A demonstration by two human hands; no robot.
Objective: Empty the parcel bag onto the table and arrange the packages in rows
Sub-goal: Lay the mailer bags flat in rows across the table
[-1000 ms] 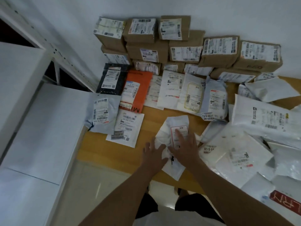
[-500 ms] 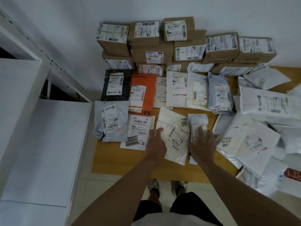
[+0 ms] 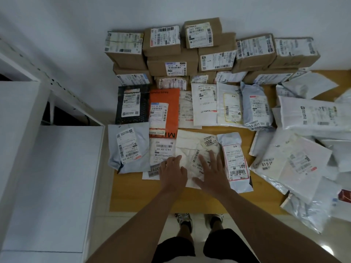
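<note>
Both my hands lie flat on a crumpled cream mailer in the front row of the wooden table. My left hand presses its left edge, my right hand its right half, fingers straight. Left of it lie a white labelled packet and a grey mailer. A narrow grey-white packet lies just right of my right hand. Behind runs a row with a black mailer, an orange mailer and several white ones. Cardboard boxes are stacked along the wall.
A loose heap of white and clear poly mailers covers the table's right side and overhangs its front edge. White shelving stands against the table's left side. My feet are on the tiled floor below the front edge.
The cream mailer was laid in the front row beside the white packet, and the narrow packet set down to its right. My right hand moved left onto the cream mailer.
</note>
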